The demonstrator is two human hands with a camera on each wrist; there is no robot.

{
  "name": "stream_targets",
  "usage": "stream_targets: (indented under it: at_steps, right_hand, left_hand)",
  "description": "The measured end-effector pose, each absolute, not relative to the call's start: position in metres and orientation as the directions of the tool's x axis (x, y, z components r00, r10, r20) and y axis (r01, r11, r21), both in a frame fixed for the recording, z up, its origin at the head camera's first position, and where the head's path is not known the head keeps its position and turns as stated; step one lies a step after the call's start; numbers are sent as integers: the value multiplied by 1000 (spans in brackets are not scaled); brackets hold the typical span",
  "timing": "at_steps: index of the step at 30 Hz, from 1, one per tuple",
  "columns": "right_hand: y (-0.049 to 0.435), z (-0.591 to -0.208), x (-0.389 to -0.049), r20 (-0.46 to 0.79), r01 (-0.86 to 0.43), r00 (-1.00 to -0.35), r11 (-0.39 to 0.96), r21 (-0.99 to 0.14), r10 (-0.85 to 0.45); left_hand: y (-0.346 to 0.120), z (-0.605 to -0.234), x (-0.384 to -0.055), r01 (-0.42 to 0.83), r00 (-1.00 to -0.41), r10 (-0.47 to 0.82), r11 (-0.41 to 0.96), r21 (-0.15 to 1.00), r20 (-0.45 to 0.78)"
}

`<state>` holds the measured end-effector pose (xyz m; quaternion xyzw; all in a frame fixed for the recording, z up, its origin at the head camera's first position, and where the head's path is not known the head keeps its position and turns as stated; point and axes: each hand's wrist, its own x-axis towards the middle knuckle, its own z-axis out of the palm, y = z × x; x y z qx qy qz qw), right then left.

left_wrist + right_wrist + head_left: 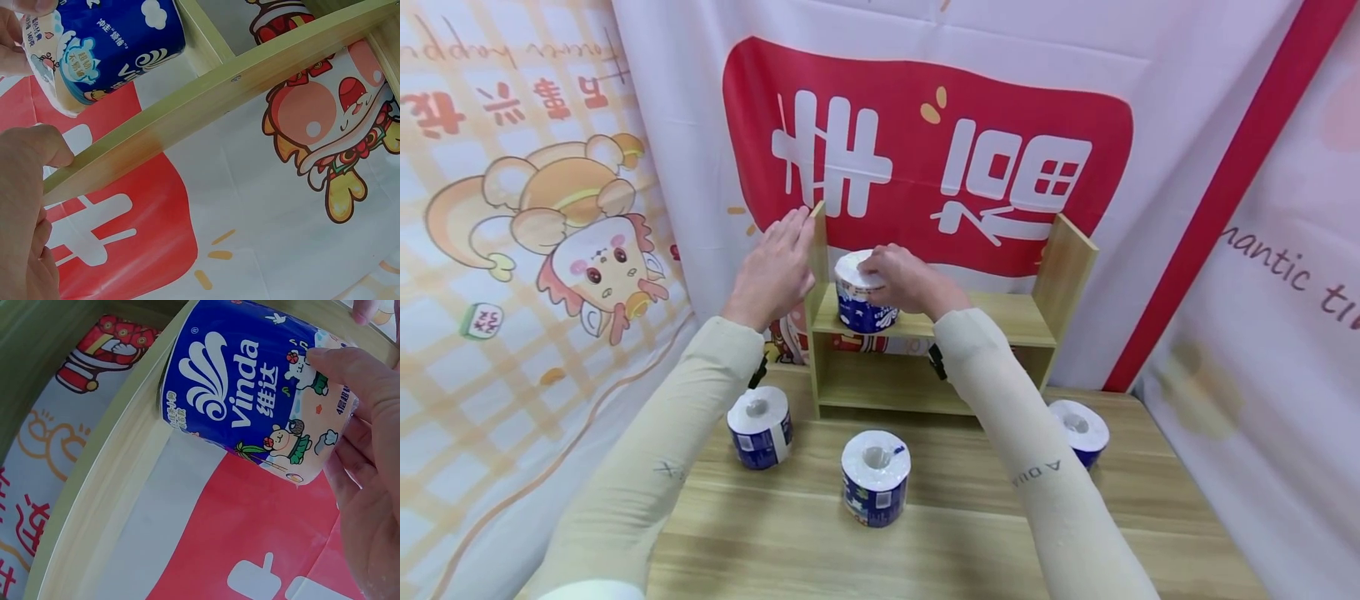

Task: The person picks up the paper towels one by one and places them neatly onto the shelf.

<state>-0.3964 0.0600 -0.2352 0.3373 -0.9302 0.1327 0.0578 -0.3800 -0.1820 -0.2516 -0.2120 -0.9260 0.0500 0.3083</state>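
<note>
My right hand (904,277) grips the upper part of a wrapped toilet paper roll (863,310), thumb on its printed side. The roll, blue and pale with "Vinda" on it in the right wrist view, stands at the left end of the upper board of a small wooden shelf (981,315). My left hand (775,271) holds the shelf's left side panel (150,125) near its top end. In the left wrist view, its thumb lies on one face of the panel and curled fingers are on the other side.
More wrapped toilet paper rolls stand on the wooden table (970,533): one at left (760,427), one in front (876,479), and one at right (1081,429), partly behind my right sleeve. A printed cloth (685,108) hangs behind the shelf and along both sides.
</note>
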Motion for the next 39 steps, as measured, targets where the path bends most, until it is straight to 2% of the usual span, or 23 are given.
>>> stream_targets:
  at_steps: [25, 39]
  right_hand:
    - [64, -234, -396, 184, -635, -772, 745, -205, -608]
    - [91, -211, -373, 189, -637, -771, 743, -203, -609]
  left_hand:
    - [-182, -253, -377, 368, -708, 423, 904, -216, 566]
    - [-182, -254, -380, 371, -695, 426, 902, -219, 579]
